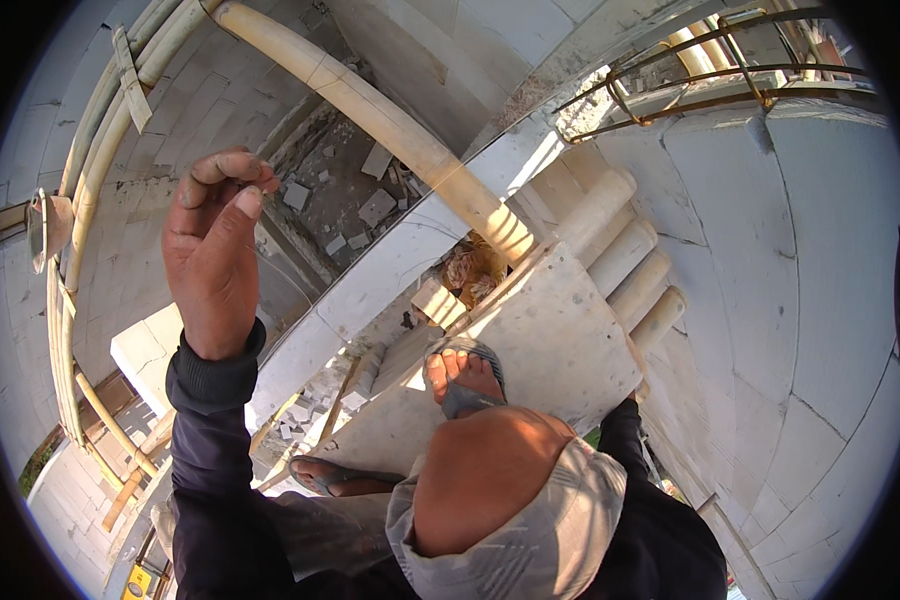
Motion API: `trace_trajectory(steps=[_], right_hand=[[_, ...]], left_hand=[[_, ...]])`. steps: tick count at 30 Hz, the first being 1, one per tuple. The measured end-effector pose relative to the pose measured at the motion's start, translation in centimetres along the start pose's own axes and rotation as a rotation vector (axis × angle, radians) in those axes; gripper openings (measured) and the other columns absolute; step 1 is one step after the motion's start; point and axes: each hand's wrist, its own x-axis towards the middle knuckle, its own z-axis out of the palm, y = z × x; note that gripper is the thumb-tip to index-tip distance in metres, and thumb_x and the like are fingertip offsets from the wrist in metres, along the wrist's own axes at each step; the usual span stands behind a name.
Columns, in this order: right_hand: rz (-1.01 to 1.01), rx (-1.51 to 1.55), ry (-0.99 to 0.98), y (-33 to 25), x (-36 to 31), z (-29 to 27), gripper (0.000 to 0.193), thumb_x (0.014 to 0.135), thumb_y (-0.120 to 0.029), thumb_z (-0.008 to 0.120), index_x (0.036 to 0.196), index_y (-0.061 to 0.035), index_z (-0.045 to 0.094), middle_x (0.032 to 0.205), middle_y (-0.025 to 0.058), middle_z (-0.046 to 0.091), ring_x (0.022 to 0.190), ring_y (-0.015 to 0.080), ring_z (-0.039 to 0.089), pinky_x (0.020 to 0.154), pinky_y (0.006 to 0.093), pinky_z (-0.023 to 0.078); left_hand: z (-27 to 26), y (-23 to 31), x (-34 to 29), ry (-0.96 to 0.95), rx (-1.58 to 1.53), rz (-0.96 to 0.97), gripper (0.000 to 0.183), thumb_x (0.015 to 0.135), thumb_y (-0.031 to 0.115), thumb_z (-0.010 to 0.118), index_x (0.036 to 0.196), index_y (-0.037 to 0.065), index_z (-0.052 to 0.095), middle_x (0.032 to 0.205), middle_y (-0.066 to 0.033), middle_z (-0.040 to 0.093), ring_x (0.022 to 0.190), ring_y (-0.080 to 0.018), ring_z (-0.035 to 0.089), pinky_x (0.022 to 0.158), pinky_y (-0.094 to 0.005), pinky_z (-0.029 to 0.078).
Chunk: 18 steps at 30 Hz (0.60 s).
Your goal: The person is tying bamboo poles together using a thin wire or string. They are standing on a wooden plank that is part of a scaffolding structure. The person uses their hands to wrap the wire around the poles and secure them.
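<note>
My left hand (215,250) is raised at the left, in a dark sleeve. Its fingers are curled, with the thumb brought close to the fingertips in a pinch. Whatever sits between them, if anything, is too small to make out. My right arm, in a dark sleeve (660,530), reaches past my bent knee toward the edge of a whitish board (560,350). That hand is hidden from sight. My sandalled foot (465,380) rests on the board, and the other sandal (340,475) stands lower to the left.
A thick bamboo pole (370,110) slants down to the board. More bamboo poles (90,170) stand at the left, with a trowel-like metal piece (45,230) beside them. Broken block pieces (375,205) litter the floor far below. Rusty rebar (740,70) juts over the light block wall (730,190).
</note>
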Motion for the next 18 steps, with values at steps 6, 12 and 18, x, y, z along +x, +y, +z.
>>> trace_trajectory(steps=[6,12,18], right_hand=[[-0.257,-0.250,0.457,-4.6,-3.6,-5.5,0.022,0.089,-0.020,0.059,0.098,0.0005,0.063,0.089,0.0122,0.065,0.081,0.0231,0.060,0.075,0.0383,0.049],[-0.990,0.350,0.115,-25.6,-20.7,-4.4,0.020,0.092,-0.018,0.060,0.093,0.0024,0.061,0.084,0.0048,0.059,0.077,0.0159,0.052,0.073,0.0314,0.044],[-2.041,0.576,-0.312,-47.0,-43.4,0.8,0.039,0.079,-0.016,0.078,0.111,-0.0005,0.061,0.120,0.0154,0.053,0.113,0.0298,0.051,0.094,0.0422,0.044]], left_hand=[[-1.2,3.2,0.2,0.027,-0.104,0.032,0.026,0.092,0.012,0.054,0.114,-0.003,0.056,0.113,-0.0118,0.055,0.111,-0.0226,0.055,0.101,-0.0385,0.042],[-3.8,5.7,0.7,-0.062,-0.274,0.153,0.026,0.096,0.018,0.050,0.109,-0.003,0.057,0.109,-0.0123,0.055,0.106,-0.0229,0.057,0.098,-0.0379,0.045],[-4.9,6.9,1.9,-0.053,-0.546,0.102,0.031,0.101,0.028,0.044,0.092,0.001,0.055,0.094,-0.0097,0.053,0.096,-0.0234,0.055,0.088,-0.0373,0.047]])
